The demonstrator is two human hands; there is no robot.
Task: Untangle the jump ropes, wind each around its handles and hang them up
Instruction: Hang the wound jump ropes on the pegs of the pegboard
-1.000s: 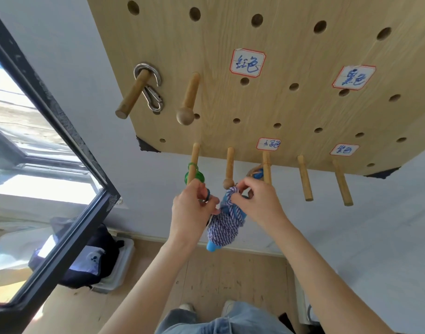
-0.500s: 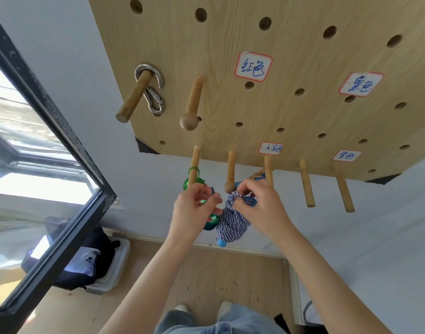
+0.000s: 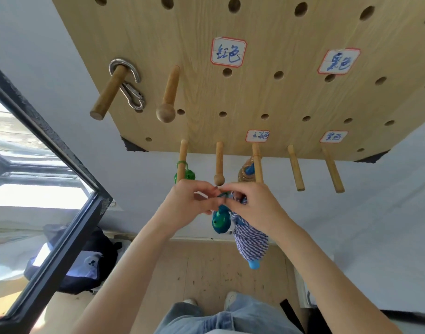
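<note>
Both hands are up by the pegs — the left hand (image 3: 185,203) and right hand (image 3: 257,208) pinch the top of the wound blue rope bundle (image 3: 251,239) just under the round-tipped peg (image 3: 219,165) — if the fingers slip, it could drop and unwind.

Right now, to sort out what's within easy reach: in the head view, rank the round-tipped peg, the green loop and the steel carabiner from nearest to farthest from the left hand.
From the left hand:
1. Round-tipped peg, bottom row, its knob just above the fingertips.
2. Green loop, on the peg above the knuckles; almost as near, nearly a tie.
3. Steel carabiner, far up on the board's upper-left peg.
</note>
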